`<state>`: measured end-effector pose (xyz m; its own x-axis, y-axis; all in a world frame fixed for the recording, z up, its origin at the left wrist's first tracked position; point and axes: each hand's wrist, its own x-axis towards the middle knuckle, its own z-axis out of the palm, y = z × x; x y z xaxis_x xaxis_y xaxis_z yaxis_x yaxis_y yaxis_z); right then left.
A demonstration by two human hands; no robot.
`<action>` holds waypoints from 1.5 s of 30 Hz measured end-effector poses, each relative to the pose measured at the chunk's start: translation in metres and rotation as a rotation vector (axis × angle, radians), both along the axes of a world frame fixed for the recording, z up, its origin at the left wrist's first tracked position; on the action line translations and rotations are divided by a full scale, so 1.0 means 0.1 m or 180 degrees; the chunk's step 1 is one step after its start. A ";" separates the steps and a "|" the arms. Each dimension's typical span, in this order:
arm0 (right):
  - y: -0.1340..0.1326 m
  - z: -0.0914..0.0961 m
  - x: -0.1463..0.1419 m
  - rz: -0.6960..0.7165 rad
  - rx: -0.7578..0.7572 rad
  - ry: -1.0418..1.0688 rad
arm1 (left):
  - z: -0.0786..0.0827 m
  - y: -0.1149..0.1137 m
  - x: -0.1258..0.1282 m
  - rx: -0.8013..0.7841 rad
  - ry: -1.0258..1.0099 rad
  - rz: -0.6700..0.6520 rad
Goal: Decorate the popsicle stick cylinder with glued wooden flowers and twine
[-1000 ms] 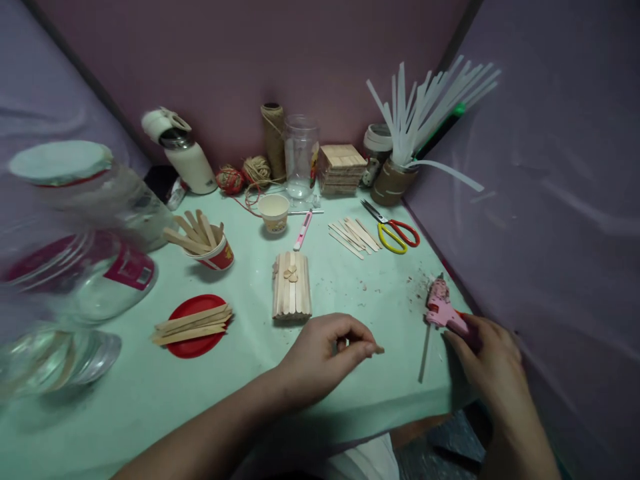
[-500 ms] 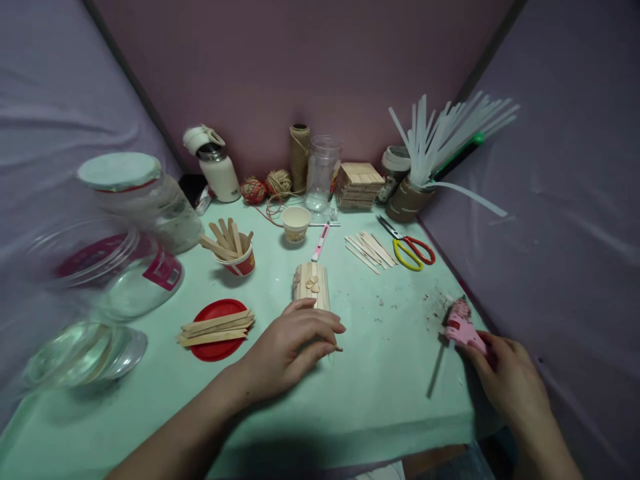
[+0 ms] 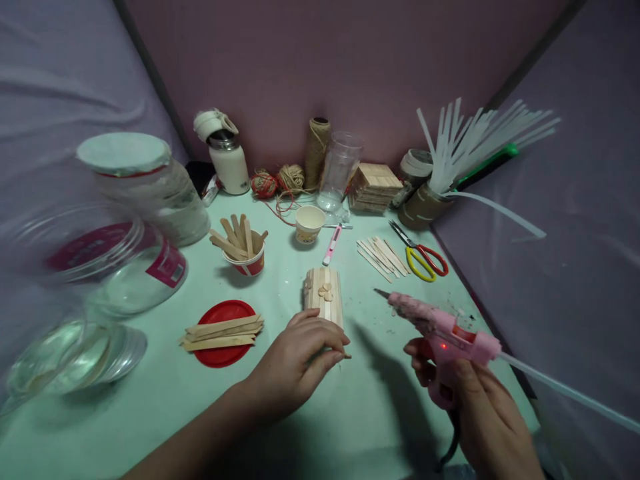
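— So, what does the right hand (image 3: pixel 480 407) have?
— Its grip is closed round the handle of a pink glue gun (image 3: pixel 440 327), at the lower right of the frame, held clear of the worktop (image 3: pixel 380 413). The nozzle points up-left toward the slatted stick panel (image 3: pixel 324 303). A red light glows on the body, so I'd judge it is kept in the air to hold a hot tip off the covering.
— And the left hand (image 3: pixel 300 363)?
— Lower centre, its grip pinched narrow on a small wooden piece (image 3: pixel 346 355). The fingers rest at the panel's near end, probably steadying it.
— What about the rest?
— Supplies ring the middle. There are flat sticks on a red lid (image 3: pixel 223 310) at left and more in a paper cup (image 3: pixel 247 265). Scissors (image 3: pixel 425 257) lie right of centre, and clear glue sticks (image 3: pixel 475 147) fan out at the upper right. Big glass jars (image 3: pixel 125 267) sit blurred at far left. That leaves the centre free for the panel, I think.
— And the room?
— The covering is pale green, with specks near the gun. Purple cloth (image 3: pixel 575 253) hangs on both sides and meets a pinkish back wall (image 3: pixel 300 60).
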<state>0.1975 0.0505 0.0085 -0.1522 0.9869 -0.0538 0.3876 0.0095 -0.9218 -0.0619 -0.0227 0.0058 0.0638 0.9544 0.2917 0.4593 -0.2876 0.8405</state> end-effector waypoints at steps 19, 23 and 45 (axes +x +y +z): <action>0.07 0.20 -0.52 0.0687 -0.0141 -0.0483 | -0.03 0.00 0.03 0.0384 -0.0248 0.0312; 0.07 0.18 -0.50 0.0721 -0.0175 -0.0539 | -0.03 0.01 0.03 0.0407 -0.0253 0.0328; 0.08 0.16 -0.52 0.0668 -0.0142 -0.0587 | -0.03 0.01 0.04 0.0418 -0.0303 0.0321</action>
